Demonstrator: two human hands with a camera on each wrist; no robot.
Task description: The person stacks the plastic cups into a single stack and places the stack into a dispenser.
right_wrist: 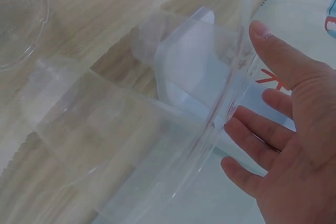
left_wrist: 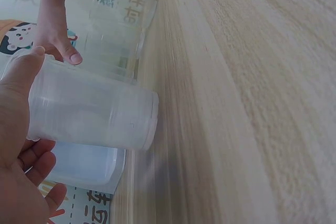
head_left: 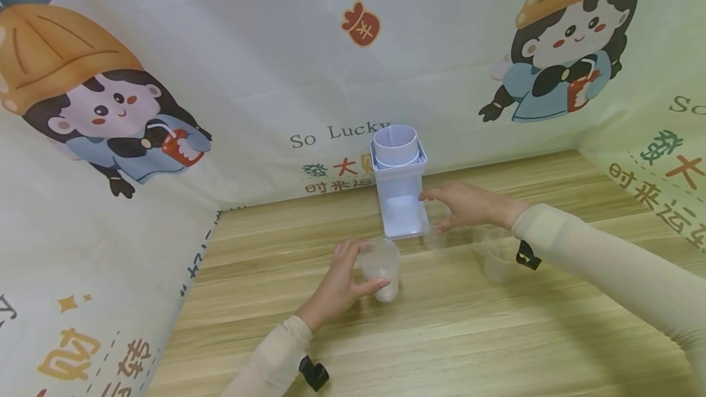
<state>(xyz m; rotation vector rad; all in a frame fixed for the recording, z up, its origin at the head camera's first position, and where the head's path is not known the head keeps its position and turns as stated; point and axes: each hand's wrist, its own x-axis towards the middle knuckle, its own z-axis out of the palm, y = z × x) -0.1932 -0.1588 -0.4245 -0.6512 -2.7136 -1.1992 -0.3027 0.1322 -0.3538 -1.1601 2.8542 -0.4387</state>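
A translucent plastic cup (head_left: 388, 262) is in my left hand (head_left: 342, 280), with thumb and fingers on opposite sides near its wide rim. In the left wrist view the same cup (left_wrist: 94, 100) stretches down to the wood surface. My right hand (head_left: 469, 202) is over a clear cup (head_left: 434, 238), partly blurred. In the right wrist view my right fingers (right_wrist: 257, 140) are spread apart near the curved rim of a clear cup (right_wrist: 121, 140); firm contact cannot be made out. Beside the right hand is a pale plastic holder (head_left: 402, 213) with a round tube (head_left: 396, 147) in its top.
Another clear cup (head_left: 499, 265) stands on the wood-grain table (head_left: 430, 342) below my right wrist. A white printed cloth (head_left: 265, 66) rises behind and at both sides, close to the holder's back.
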